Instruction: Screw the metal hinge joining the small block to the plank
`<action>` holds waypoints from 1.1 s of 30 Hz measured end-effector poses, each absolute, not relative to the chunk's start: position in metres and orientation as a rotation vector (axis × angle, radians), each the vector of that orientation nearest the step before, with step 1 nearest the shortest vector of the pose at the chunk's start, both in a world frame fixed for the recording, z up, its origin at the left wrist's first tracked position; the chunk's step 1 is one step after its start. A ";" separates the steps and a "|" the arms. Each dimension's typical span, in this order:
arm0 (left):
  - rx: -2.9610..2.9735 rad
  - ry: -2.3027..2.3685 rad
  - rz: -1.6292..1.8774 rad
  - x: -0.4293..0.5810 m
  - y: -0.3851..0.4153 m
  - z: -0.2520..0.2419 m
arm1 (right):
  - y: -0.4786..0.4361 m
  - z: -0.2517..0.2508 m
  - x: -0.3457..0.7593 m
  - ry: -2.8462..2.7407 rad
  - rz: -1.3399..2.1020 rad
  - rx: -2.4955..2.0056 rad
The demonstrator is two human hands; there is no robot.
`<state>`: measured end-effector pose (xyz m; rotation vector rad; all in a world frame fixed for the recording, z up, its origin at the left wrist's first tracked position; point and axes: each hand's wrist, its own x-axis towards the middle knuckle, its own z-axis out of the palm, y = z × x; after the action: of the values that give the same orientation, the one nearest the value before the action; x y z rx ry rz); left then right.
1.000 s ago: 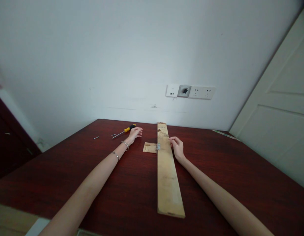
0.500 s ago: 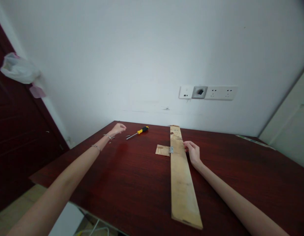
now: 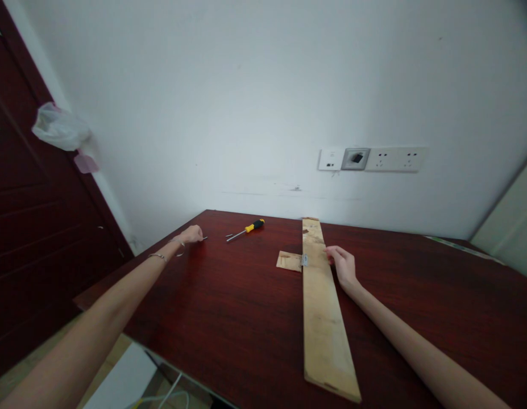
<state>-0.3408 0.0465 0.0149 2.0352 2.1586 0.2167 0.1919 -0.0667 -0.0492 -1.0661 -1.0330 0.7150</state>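
Note:
On the dark red table, my left hand (image 3: 191, 233) is closed in a pinch low over the surface. A small thin metal piece (image 3: 205, 238), perhaps a screw, shows at its fingertips. A long pale wooden board (image 3: 325, 318) lies lengthwise from the wall toward me. My right hand (image 3: 343, 266) has its fingers bent and closed against the board's right edge. Against the left edge lies a short wooden piece (image 3: 289, 261), with a small metal hinge or bracket (image 3: 305, 260) where the two meet.
A yellow-and-black screwdriver (image 3: 248, 228) lies behind and right of my left hand, with a small metal piece (image 3: 229, 235) near its tip. Wall sockets (image 3: 393, 159) sit above the table's back edge. A plastic bag (image 3: 61, 128) hangs at the door on the left.
My left hand has come down to the tabletop and closed at a small metal piece. My right hand keeps its place at the board. The view has shifted slightly left.

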 end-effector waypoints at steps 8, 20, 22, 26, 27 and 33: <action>2.061 2.247 0.224 -0.334 0.041 0.011 | -0.069 -0.045 0.190 -1.061 0.693 -1.072; 2.020 2.145 0.564 -0.300 0.042 0.028 | -0.074 -0.039 0.186 -1.094 0.688 -1.065; 2.023 2.051 0.696 -0.280 0.048 0.034 | -0.074 -0.039 0.186 -1.104 0.690 -1.067; 1.988 1.802 0.973 -0.222 0.060 0.048 | -0.073 -0.040 0.187 -1.122 0.687 -1.069; 1.974 1.729 1.027 -0.206 0.063 0.050 | -0.072 -0.040 0.187 -1.124 0.685 -1.069; 1.883 1.324 1.206 -0.103 0.064 0.048 | -0.070 -0.042 0.187 -1.128 0.693 -1.061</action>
<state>-0.1031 0.0639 0.0483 1.8835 1.3239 1.2059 0.1870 -0.0696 -0.0421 -1.0606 -1.1282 0.6928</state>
